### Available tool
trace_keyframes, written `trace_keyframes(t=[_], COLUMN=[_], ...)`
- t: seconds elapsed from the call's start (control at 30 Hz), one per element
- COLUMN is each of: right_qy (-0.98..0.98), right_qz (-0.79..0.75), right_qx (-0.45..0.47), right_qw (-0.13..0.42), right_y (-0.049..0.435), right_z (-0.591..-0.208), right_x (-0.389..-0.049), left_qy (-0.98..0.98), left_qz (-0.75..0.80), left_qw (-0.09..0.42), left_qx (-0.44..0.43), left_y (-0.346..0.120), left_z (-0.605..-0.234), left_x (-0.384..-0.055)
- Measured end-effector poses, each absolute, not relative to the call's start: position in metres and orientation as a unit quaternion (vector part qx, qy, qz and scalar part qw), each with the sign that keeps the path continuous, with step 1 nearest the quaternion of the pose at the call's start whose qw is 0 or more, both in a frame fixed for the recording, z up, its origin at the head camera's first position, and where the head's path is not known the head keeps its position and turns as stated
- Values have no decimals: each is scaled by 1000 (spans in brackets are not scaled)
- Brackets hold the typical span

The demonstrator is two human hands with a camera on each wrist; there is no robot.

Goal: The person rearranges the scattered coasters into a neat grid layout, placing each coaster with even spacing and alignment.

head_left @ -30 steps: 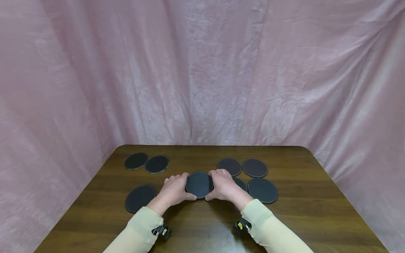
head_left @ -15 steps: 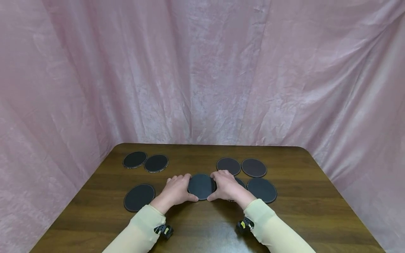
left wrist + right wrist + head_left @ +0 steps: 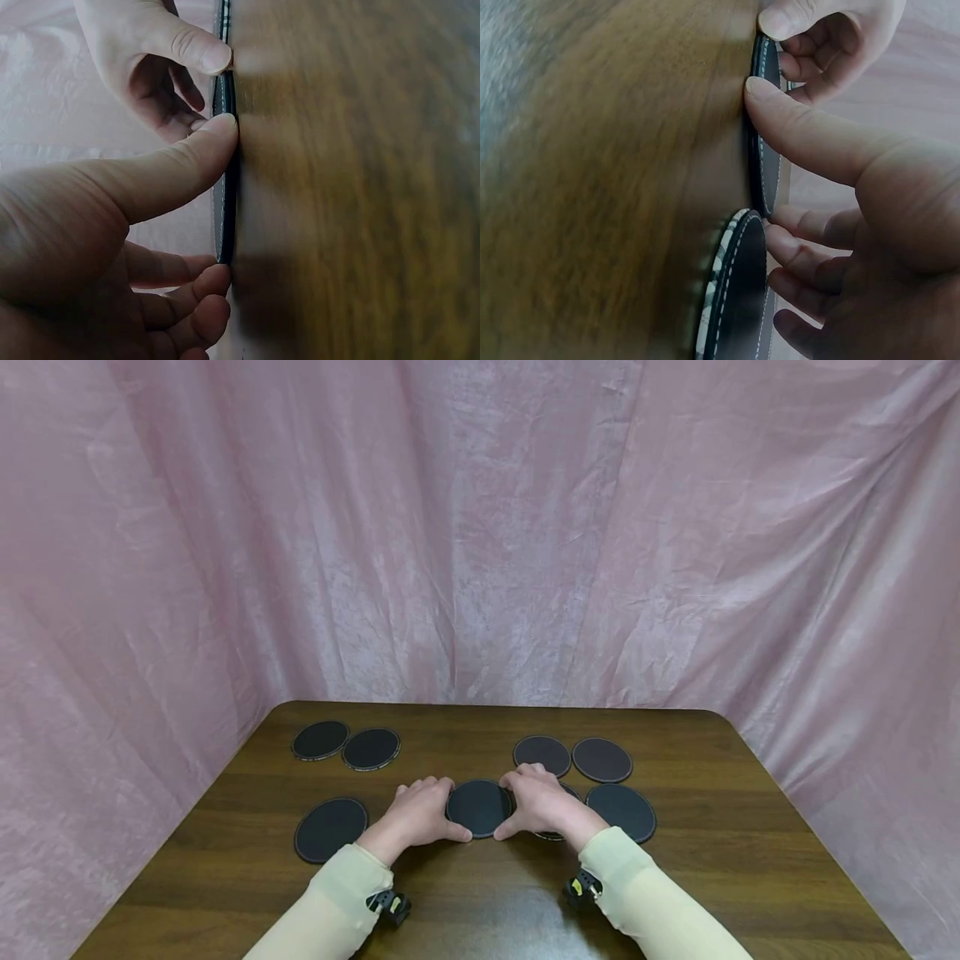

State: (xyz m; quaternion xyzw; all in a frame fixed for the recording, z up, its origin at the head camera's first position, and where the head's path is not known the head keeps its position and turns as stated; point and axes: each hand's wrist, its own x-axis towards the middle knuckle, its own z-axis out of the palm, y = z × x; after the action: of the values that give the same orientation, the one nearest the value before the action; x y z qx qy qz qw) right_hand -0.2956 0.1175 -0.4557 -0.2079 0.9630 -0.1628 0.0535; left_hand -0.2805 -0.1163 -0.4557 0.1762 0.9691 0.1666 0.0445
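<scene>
Between both hands a round black coaster (image 3: pixel 478 808) with pale edge stitching lies low over the wooden table. My left hand (image 3: pixel 422 814) holds its left rim, thumb at the near edge and fingers toward the far side. On the opposite rim, my right hand (image 3: pixel 538 802) grips in the same way. Both wrist views show the coaster (image 3: pixel 224 217) edge-on, thumb tips on its near edge. Another coaster (image 3: pixel 739 300), with a checked band along its edge, sits right beside the right fingers; in the head view that hand and wrist hide much of it.
To the right lie a coaster (image 3: pixel 621 812) and two browner ones (image 3: pixel 542 755) farther back. At the left are a near coaster (image 3: pixel 331 830) and a back pair (image 3: pixel 371 749). The brown table (image 3: pixel 480 910) ends at a pink curtain (image 3: pixel 480 527).
Both hands and the coaster between them have shifted slightly right and toward me, and the coaster appears lower. The other coasters keep their places.
</scene>
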Motion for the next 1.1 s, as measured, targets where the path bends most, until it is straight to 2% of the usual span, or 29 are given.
trace_keyframes(t=[1.1], right_qy=[957], right_qz=[-170], right_qx=[-221], right_qw=[75], right_y=[128], right_z=[-450], right_x=[-295], left_qy=[968], left_qz=[156], left_qw=[51], left_qx=[188], left_y=[-114], left_z=[-454], left_x=[-279])
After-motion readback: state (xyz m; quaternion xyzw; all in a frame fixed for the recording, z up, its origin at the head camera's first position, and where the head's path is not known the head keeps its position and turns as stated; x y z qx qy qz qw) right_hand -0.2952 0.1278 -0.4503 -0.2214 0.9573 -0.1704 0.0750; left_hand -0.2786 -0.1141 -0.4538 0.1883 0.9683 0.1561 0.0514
